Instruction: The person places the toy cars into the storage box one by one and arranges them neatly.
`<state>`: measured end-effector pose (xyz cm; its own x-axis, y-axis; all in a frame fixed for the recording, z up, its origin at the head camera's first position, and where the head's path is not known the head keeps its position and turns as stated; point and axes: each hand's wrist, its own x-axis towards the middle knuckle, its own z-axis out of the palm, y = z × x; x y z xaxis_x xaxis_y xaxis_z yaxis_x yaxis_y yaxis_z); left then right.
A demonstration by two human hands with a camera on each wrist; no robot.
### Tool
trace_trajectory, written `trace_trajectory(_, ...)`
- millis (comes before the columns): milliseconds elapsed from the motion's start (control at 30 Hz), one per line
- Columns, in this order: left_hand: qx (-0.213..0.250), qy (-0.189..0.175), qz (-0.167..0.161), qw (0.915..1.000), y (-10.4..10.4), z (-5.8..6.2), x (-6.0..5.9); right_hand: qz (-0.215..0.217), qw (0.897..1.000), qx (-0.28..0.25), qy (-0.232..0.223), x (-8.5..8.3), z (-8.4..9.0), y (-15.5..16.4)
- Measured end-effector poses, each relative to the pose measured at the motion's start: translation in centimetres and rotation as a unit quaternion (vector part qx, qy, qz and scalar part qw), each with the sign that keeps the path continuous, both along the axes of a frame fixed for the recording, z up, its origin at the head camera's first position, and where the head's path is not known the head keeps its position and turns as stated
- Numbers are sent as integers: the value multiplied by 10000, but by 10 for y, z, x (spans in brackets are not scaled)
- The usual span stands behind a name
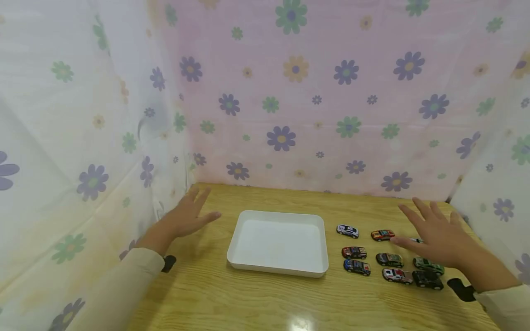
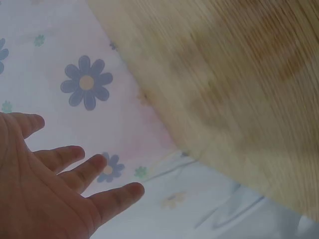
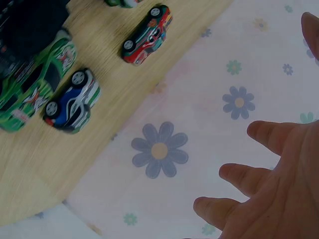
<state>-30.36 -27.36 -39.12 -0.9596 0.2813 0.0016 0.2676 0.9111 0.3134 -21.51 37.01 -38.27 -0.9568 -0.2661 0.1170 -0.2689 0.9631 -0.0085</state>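
Observation:
My left hand (image 1: 188,215) hovers left of a white tray (image 1: 281,216), fingers spread and holding nothing; the left wrist view shows the same hand (image 2: 55,189) with its fingers apart. Over the toy cars at the right, my right hand (image 1: 440,236) is raised with spread fingers and partly hides a car. A white car (image 1: 348,231), an orange-red car (image 1: 383,235), a red car (image 1: 354,252) and a blue car (image 1: 357,267) stand nearest the tray. Close to the right wrist are a green car (image 1: 428,265) and a black car (image 1: 428,279). The tray holds nothing.
All of this stands on a wood-grain table (image 1: 207,294). Flowered cloth (image 1: 256,92) hangs behind it and along both sides, with the left cloth close to my left arm. More cars, such as a white-and-red one (image 1: 397,276), sit in loose rows.

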Motion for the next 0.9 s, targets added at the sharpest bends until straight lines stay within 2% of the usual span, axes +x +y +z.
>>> trace_trajectory(233,152,-110,52,9998,7,-15,-6,77,9997,-174,-119,-7,-5,-12)
trace_trajectory(567,692,-10,-42,9976,15,-26,-13,260,9980,-452,-355,-19,-6,-33)
trace_trajectory(733,1094,-153,-33,9939,21,-34,-18,293,9969,-584,-444,-28,-9,-42)
trace_trajectory(900,1383,-386,155,9895,29,-45,-22,440,9953,-806,-301,-38,-11,-47)
